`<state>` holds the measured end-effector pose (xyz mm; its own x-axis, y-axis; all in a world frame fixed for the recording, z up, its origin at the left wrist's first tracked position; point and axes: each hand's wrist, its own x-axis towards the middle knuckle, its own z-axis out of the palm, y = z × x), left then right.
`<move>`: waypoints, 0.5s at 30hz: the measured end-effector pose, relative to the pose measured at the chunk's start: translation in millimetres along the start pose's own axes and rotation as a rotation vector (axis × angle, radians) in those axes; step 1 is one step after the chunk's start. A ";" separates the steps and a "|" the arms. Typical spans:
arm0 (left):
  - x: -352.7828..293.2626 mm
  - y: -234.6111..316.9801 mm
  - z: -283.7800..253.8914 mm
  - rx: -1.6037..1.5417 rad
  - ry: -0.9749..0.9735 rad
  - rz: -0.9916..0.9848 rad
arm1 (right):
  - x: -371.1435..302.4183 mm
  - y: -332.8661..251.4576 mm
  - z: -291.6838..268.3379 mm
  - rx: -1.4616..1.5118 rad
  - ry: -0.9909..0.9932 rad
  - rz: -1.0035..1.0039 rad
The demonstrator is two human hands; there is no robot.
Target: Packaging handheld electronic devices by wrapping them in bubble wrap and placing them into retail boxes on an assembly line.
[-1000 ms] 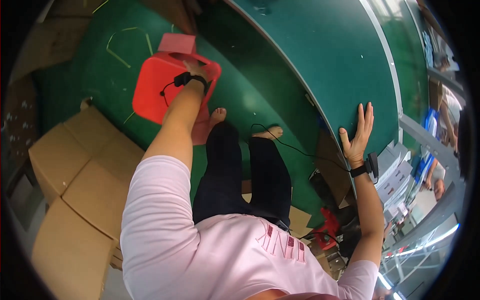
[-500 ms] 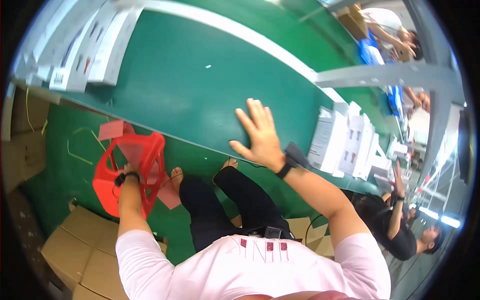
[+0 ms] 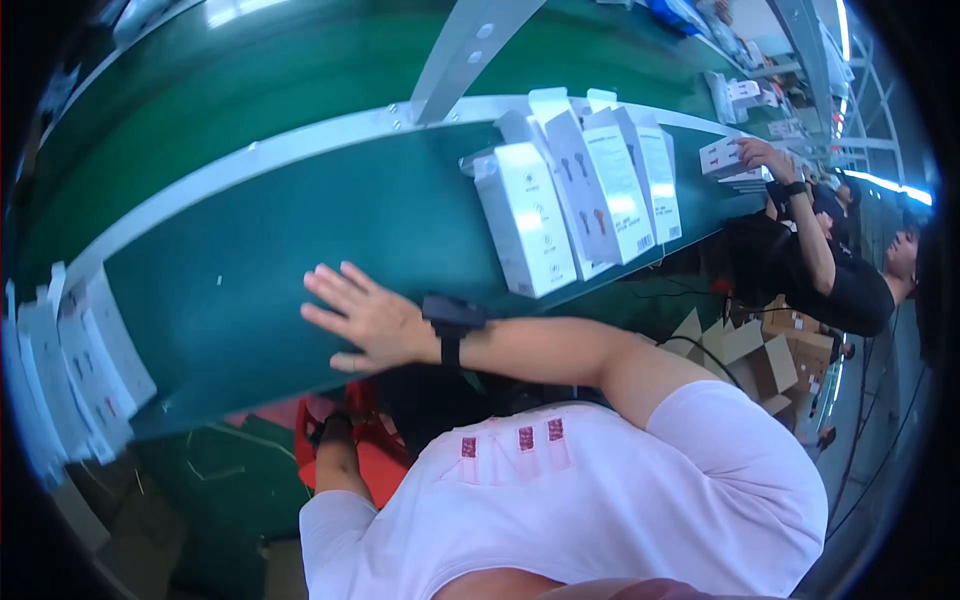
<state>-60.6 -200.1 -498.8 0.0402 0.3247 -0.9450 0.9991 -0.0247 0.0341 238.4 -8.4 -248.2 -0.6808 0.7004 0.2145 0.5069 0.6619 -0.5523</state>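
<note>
My right hand (image 3: 368, 318) is spread over the green workbench (image 3: 230, 300) near its front edge, palm down and holding nothing. A dark device is strapped on that wrist. Below the bench edge, my left hand (image 3: 320, 410) is at a red plastic stool (image 3: 385, 455). Its fingers are largely hidden, but the hand appears to grip the stool's frame. Right of my right hand, several tall white printed boxes (image 3: 525, 225) stand leaning together on the bench. More white boxes (image 3: 110, 345) stand in a row at the bench's left end.
A metal upright (image 3: 455, 60) rises from the bench's pale back rail. Another green surface (image 3: 300, 70) runs beyond it. On the right, a person in black (image 3: 840, 270) handles a white box (image 3: 722, 157). Opened brown cartons (image 3: 765, 355) and cables are on the floor at right.
My view has swung to the right. The stool, with my left hand at it, now sits close beside my legs, partly behind the bench edge. My right hand remains spread over the bench.
</note>
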 end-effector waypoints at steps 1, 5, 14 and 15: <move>12.2 1.4 -14.4 0.013 0.015 0.018 | 0.1 -3.1 2.3 0.021 -0.005 0.002; 67.1 31.5 -87.7 0.063 0.086 0.129 | 0.8 -8.5 6.7 0.112 -0.036 0.040; 114.1 53.1 -160.4 0.175 0.165 0.279 | -2.6 -2.9 0.3 0.159 -0.038 0.078; 114.7 55.9 -165.3 0.184 0.173 0.293 | -2.3 -1.8 0.2 0.147 -0.031 0.088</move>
<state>1.9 -7.9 -551.5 0.3411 0.4332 -0.8343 0.9267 -0.3041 0.2210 239.0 -11.3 -247.9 -0.6543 0.7437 0.1369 0.4836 0.5507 -0.6803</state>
